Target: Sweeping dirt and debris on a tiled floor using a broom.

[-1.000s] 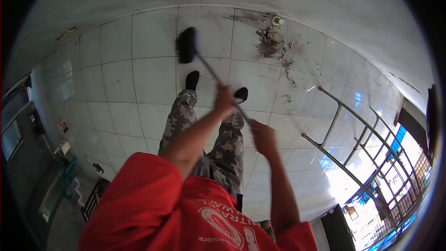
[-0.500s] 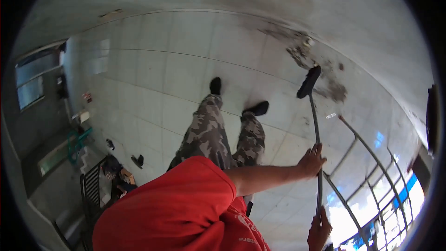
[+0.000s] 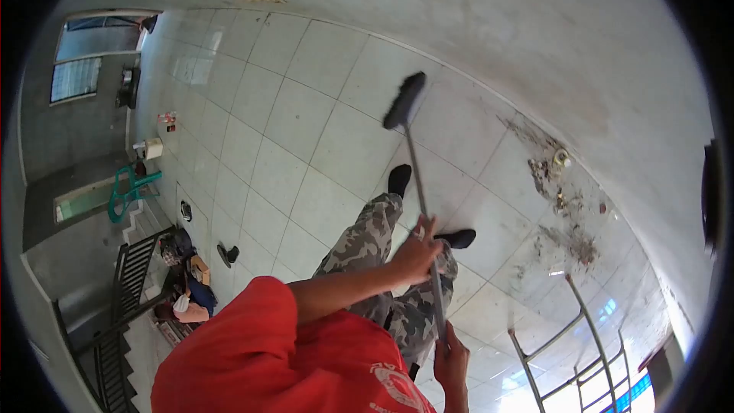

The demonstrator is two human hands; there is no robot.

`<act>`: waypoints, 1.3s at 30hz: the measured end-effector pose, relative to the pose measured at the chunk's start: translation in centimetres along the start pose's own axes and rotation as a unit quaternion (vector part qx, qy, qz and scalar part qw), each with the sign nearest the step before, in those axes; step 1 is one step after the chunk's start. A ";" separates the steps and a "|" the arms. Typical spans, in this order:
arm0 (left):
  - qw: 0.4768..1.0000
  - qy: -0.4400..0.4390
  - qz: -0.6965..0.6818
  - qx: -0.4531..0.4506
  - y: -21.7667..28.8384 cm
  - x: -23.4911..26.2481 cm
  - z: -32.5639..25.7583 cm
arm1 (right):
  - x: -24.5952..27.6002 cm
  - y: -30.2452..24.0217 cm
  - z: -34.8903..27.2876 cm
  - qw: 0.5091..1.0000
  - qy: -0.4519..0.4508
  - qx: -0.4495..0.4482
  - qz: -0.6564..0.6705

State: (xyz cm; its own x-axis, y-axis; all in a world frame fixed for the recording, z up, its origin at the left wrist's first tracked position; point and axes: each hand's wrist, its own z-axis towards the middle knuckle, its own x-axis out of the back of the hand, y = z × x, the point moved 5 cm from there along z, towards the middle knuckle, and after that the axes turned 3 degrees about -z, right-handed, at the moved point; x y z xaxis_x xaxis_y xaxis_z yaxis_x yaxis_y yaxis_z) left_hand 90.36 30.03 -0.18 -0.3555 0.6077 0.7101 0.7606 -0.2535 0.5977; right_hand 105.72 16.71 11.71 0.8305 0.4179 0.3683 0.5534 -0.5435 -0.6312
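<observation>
A long-handled broom slants across the view, its dark bristle head near the wall and beyond my feet. My left hand is wrapped round the middle of its grey handle. Lower down, near the handle's end, my right hand grips it too. The bristle head is slightly blurred, over pale floor tiles. To its right, dark dirt and debris lies scattered along the wall, with a small round pale item among it.
A metal tube frame stands at the lower right. The wall curves along the far side. At left are a green plastic chair, stairs with a black railing, and loose footwear on the floor.
The broom head has swung left, away from the debris to the tiles beyond my feet. Both hands moved left with the handle, and my view has shifted. The debris still lies by the wall.
</observation>
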 end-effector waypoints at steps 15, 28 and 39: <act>0.938 0.134 -0.029 0.317 -53.0 13.1 3.4 | -28.3 -23.7 47.0 0.984 -0.038 0.112 0.130; 0.974 -0.065 -0.216 0.009 4.2 0.4 9.9 | 6.1 -12.3 6.1 0.948 0.072 -0.229 -0.209; 0.975 -0.046 -0.218 0.006 -11.4 12.6 3.6 | 0.3 -7.1 13.1 0.949 0.101 -0.101 -0.279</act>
State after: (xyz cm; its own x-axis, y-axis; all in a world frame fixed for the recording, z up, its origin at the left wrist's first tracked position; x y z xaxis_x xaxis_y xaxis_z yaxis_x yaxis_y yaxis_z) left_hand 79.12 43.26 0.62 -0.5970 0.7203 0.3532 0.5548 0.0526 0.8304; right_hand 101.19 30.25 7.36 0.3874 0.5446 0.7438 0.8952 -0.4149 -0.1625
